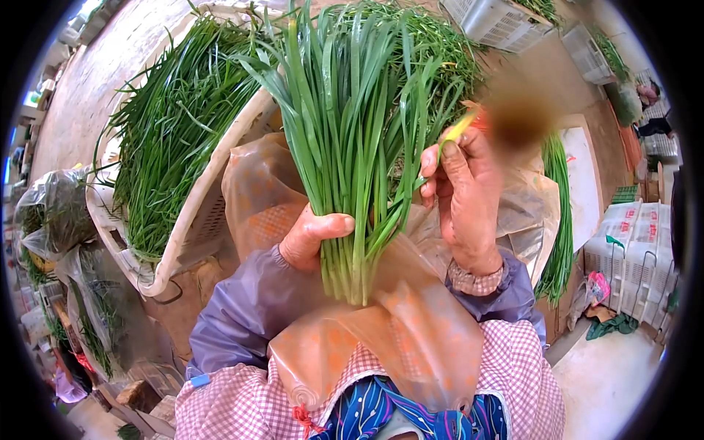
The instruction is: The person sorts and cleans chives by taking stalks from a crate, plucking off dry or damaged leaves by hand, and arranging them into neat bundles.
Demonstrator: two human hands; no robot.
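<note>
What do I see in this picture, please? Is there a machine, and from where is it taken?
There is no machine here: a person works with two bare hands. The only picture comes from a camera worn on the head, looking forward and down; its lens makes the edges look round.

The left hand grips an upright bunch of long green leaves near its pale lower ends. The right hand pinches a yellowish leaf beside the bunch.

To the left, a white basket holds many loose leaves. More greens lie behind the bunch, and others at the right. A brown spot near the right hand is too blurred to identify.
</note>
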